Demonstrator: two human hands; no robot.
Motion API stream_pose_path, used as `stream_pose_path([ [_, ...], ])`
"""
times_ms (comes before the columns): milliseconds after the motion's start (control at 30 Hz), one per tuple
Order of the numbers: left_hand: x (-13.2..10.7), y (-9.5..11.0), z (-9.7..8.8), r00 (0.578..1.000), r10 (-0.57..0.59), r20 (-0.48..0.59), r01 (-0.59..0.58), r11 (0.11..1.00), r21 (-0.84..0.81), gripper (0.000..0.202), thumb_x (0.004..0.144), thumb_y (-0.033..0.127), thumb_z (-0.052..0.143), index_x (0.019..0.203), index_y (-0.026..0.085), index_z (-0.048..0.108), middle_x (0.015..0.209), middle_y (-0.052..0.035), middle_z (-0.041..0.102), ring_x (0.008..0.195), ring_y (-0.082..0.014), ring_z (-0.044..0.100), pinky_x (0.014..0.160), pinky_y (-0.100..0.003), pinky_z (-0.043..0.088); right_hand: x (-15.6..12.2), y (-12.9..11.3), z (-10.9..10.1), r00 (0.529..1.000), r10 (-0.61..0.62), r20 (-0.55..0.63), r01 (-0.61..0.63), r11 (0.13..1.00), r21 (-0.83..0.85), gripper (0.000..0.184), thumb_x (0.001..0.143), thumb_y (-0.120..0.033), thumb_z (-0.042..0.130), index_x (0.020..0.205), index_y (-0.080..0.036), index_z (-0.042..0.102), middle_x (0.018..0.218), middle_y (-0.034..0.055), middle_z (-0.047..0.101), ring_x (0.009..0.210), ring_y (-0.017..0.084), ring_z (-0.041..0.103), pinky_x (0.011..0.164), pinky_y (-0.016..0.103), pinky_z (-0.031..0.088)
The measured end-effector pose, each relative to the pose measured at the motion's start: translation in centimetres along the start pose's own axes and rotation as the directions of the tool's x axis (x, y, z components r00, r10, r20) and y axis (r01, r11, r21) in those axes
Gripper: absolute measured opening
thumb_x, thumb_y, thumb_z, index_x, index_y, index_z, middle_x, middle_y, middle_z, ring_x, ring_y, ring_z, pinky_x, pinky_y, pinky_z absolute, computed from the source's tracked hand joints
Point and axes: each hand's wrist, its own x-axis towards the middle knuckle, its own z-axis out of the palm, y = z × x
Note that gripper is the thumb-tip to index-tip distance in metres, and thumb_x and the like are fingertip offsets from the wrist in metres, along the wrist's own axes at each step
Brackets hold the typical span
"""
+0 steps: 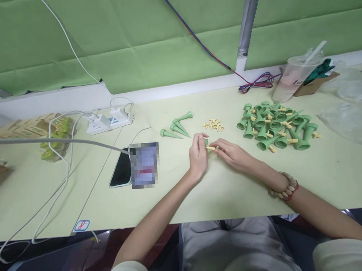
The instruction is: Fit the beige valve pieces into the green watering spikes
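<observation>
My left hand [198,155] is closed around a green plastic cone [206,142], mostly hidden by the fingers. A small yellow plastic piece [211,148] sticks out from it to the right. My right hand [231,152] pinches at the far end of that yellow piece, and both hands are held close together over the table. Behind them lie several tiny yellow parts [214,124] in a loose heap. Several green pointed cones [178,125] rest to the left of those parts. On the right is a large pile of green cones [275,125] with yellow pieces attached.
A phone [120,170] lies left of my hands, with a blurred-out screen [145,165] beside it. White cables cross the left side from a power strip [120,118]. A plastic drink cup [294,79] stands back right, near clear plastic bags [348,117]. Yellow-green pieces [54,141] sit far left.
</observation>
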Motion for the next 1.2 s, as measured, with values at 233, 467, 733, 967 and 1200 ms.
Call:
stream_pose_path([
  [233,-0.1,-0.6,0.1,0.997,-0.036,0.064,0.038,0.999,-0.027,0.040,0.091,0.048,0.024,0.082,0.019,0.051,0.054,0.0044,0.040,0.046,-0.0094,0.041,0.050,-0.022,0.035,0.1,-0.2,1.1,0.997,-0.074,0.003,0.074,0.996,0.043,0.030,0.094,-0.031,0.027,0.088,-0.019,0.054,0.088,0.0063,0.052,0.078,0.017,0.053,0.075,0.031,0.043],
  [467,-0.5,-1.9,-0.9,0.941,0.338,0.027,-0.338,0.931,0.136,0.041,0.089,0.049,0.025,0.093,0.019,0.052,0.048,0.0043,0.047,0.037,-0.0091,0.041,0.043,-0.022,0.031,-0.1,-2.6,2.5,0.924,0.215,0.315,-0.382,0.499,0.778,0.045,0.086,-0.058,0.029,0.069,-0.020,0.043,0.059,-0.0031,0.041,0.044,0.010,0.040,0.040,0.023,0.037],
  [733,0.0,-0.1,-0.5,0.998,0.063,-0.021,-0.061,0.996,0.068,0.034,0.091,0.045,0.025,0.087,0.021,0.049,0.051,0.0058,0.037,0.042,-0.0093,0.037,0.047,-0.022,0.030,0.0,-2.1,1.9,0.978,0.199,-0.067,-0.166,0.930,0.327,0.031,0.087,-0.047,0.042,0.079,-0.019,0.051,0.068,0.0003,0.051,0.058,0.013,0.048,0.054,0.024,0.040],
  [967,-1.2,0.5,0.1,0.999,-0.011,-0.031,0.011,1.000,0.025,0.033,0.091,0.047,0.028,0.084,0.021,0.049,0.051,0.0057,0.035,0.043,-0.0094,0.037,0.046,-0.022,0.030,-0.7,-2.7,2.4,0.968,0.091,-0.235,-0.086,0.996,0.033,0.034,0.091,-0.038,0.033,0.067,-0.019,0.049,0.068,0.0038,0.053,0.058,0.014,0.048,0.055,0.026,0.038],
  [1200,-2.6,-1.0,0.4,0.984,0.177,-0.034,-0.174,0.982,0.072,0.037,0.090,0.048,0.026,0.095,0.019,0.049,0.047,0.0057,0.041,0.037,-0.0101,0.038,0.041,-0.023,0.027,0.0,-3.7,2.1,0.859,0.272,0.434,-0.504,0.288,0.814,0.047,0.083,-0.060,0.032,0.055,-0.024,0.022,0.045,-0.0102,0.016,0.031,0.008,0.025,0.033,0.022,0.031],
])
